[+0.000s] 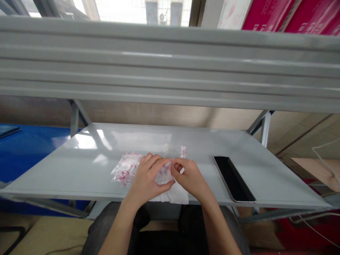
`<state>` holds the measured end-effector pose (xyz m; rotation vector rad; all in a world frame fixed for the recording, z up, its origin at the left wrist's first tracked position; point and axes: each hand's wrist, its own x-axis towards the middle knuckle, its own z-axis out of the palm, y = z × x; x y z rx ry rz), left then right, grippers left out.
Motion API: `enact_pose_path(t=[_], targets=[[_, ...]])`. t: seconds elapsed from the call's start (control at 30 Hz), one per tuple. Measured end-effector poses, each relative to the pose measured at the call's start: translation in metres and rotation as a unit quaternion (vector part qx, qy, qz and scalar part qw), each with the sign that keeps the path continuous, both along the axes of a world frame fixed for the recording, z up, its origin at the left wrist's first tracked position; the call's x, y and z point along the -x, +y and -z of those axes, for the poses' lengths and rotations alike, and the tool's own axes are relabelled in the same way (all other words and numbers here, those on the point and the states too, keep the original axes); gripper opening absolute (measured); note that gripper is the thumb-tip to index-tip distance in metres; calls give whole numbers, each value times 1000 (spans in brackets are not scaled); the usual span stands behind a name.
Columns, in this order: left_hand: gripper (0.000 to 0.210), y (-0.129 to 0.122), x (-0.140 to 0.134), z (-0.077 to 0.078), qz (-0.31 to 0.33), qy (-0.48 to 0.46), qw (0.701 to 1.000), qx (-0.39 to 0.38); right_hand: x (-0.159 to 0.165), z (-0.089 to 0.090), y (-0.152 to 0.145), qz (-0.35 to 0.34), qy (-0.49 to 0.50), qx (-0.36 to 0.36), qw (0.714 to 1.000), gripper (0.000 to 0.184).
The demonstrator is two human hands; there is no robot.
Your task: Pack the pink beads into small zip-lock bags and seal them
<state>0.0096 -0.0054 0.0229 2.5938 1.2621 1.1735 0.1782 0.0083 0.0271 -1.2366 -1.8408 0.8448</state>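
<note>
A small clear zip bag (164, 174) with a red line along its mouth is between my hands. My left hand (148, 177) curves around it, thumb and fingertips at the two ends of the mouth. At the red line, my right hand (188, 175) has its thumb and index finger pinched together on the bag's edge. Left of my left hand lies a pile of clear bags (124, 169) with small pink-red pieces in them. Behind my fingers, another clear bag with a red-striped edge (183, 151) lies flat. White tissue or cloth (177, 195) lies beneath my hands.
A black-screened phone (235, 180) lies on the grey table (92, 173) to the right. A grey shelf beam (170, 67) crosses above the table, with pink boxes (292, 16) at its upper right. A blue surface (32, 148) adjoins on the left.
</note>
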Motion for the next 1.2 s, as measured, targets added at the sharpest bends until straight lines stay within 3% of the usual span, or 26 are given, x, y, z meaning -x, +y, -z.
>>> enact_pose_path(t=[0.1,0.23,0.33,0.43,0.63,0.87,1.0,1.1,1.2], targets=[[47,-1,-1,0,-2,4,1000,3,2,0,0,8,22,-15,1000,14],[43,-1,0,-2,0,-9,1000,-3,0,-2,-1,-33,7,-19,999,22],[38,2,8,-4,14,-41,999,5,-7,-1,2,-60,45,28,997,29],[37,5,21,-5,26,-81,996,24,-14,5,11,-24,69,70,995,35],[44,10,35,-3,49,-109,990,73,-17,25,25,37,-120,-3,992,9],[56,10,34,0,60,-119,986,96,-13,37,28,52,-213,-17,976,5],[50,10,33,2,55,-109,987,104,-9,41,28,66,-236,-25,969,9],[44,10,32,3,45,-97,989,105,-9,39,28,70,-213,-29,974,8],[40,11,30,4,34,-91,990,105,-9,29,24,68,-97,-47,992,6]])
